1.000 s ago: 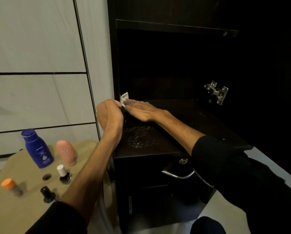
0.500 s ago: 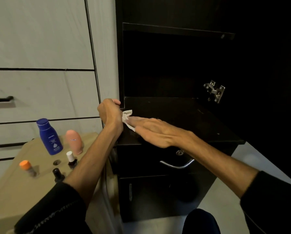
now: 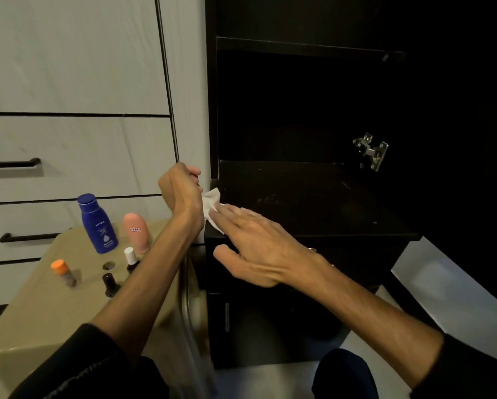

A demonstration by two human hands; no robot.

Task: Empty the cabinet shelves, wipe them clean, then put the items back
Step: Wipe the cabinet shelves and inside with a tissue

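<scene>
Dark cabinet shelf (image 3: 313, 203) is bare; the right hand (image 3: 259, 249), fingers spread flat, pins a white tissue (image 3: 211, 204) at the shelf's 9 o'clock corner. The left hand (image 3: 181, 191) is curled beside it, contents unclear, so swept crumbs could miss and drop near the blue lotion bottle (image 3: 97, 223) on the table (image 3: 28, 306).

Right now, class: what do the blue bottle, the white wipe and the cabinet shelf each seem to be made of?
Blue bottle: probably plastic, smooth with a soft sheen.
White wipe: likely tissue or thin cloth; it crumples under the right hand.
Cabinet shelf: seemingly dark laminated board, matt and flat-edged, with faint scuffs.
</scene>
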